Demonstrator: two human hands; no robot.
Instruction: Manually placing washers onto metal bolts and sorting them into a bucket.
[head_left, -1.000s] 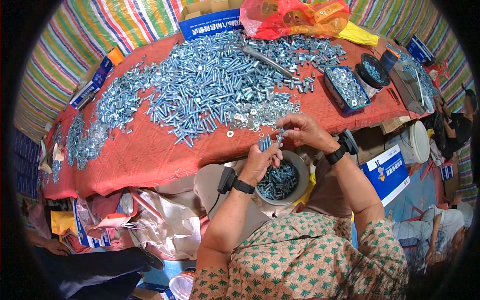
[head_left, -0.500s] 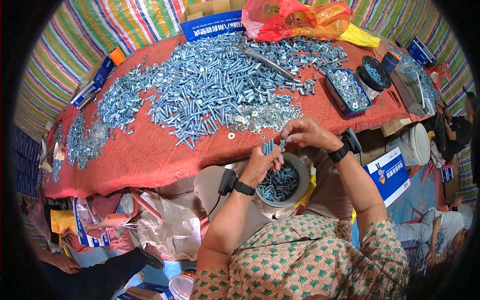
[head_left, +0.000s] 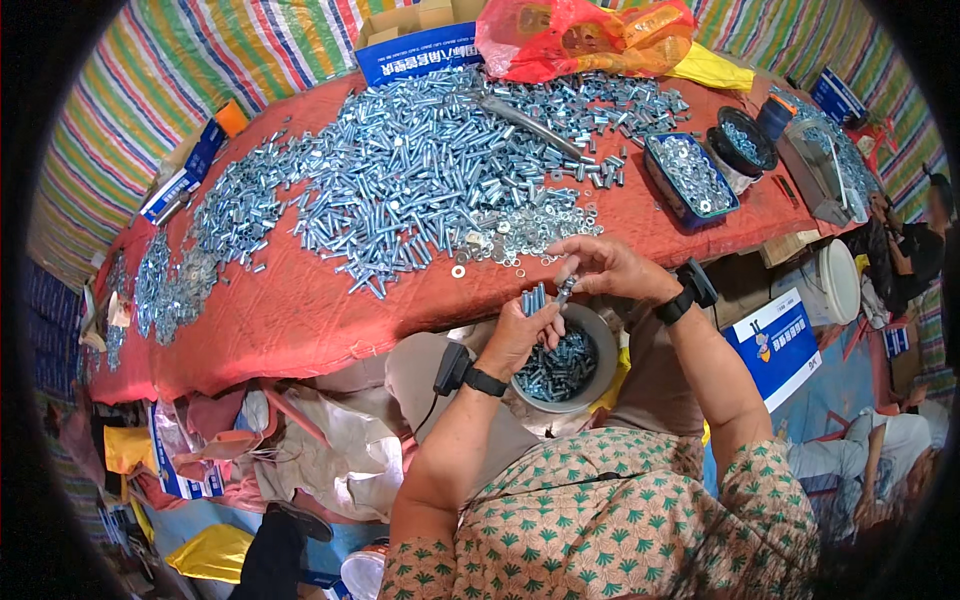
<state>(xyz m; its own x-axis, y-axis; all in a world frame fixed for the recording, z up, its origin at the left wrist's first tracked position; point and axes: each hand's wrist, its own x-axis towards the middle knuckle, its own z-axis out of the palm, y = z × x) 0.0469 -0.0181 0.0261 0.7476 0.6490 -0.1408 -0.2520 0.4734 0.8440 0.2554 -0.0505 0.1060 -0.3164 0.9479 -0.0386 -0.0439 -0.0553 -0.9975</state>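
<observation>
Several shiny metal bolts [head_left: 533, 299] stand up in a bunch from my left hand [head_left: 522, 335], whose fingers are wrapped round them. Between my two hands is another bolt [head_left: 567, 285] with small metal pieces near its end. My right hand [head_left: 615, 270] meets that bolt with curled finger and thumb; the exact fingertip contact is too small to make out. Below my hands, a grey bucket [head_left: 606, 385] between my knees holds a heap of bolts [head_left: 555, 368]. Loose washers [head_left: 535, 235] lie just beyond my hands at the table's near edge.
A red-covered table [head_left: 330, 320] carries a big pile of bolts and sleeves [head_left: 400, 180]. At right stand a blue tray [head_left: 690, 180] of washers and a black bowl [head_left: 742, 142]. A blue-and-white carton [head_left: 775, 348] is by my right arm. Another person's leg [head_left: 270, 555] shows lower left.
My right fingers have shifted slightly at the bolt between my hands. My left hand keeps its bunch. At lower left the other person's leg has moved right, uncovering a yellow bag.
</observation>
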